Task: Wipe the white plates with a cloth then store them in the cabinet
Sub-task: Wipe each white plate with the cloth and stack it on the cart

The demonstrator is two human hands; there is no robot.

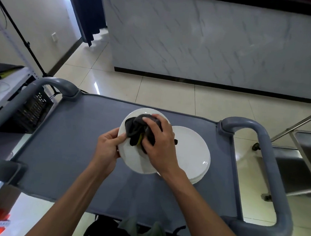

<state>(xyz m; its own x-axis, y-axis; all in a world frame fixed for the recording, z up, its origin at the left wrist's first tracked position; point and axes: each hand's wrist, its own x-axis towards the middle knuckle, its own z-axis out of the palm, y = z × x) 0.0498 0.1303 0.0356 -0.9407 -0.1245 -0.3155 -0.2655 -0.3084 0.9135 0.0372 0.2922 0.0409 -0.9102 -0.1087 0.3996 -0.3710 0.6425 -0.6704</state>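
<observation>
Now we hold a round white ceramic plate (134,153) near the middle of the frame, above the flat grey top of a plastic service cart (70,138). Our left hand (107,147) pinches the plate's left rim, thumb on the upper face and fingers curled beneath. Our right hand (160,142) presses a crumpled dark grey cloth with a yellow-green edge (136,129) against the plate's upper half, fingers curled over the bundle. Glossy and plain, the plate tilts slightly toward us, and we can read no writing or mark on it.

Just right of it, partly hidden under the held plate and our right wrist, a stack of matching white plates (191,153) rests on the cart top. The cart's rounded grey handles (271,165) curve at the frame's right and upper left. A marble-patterned counter front (213,44) fills the upper right, above glossy cream floor tiles (171,94).
</observation>
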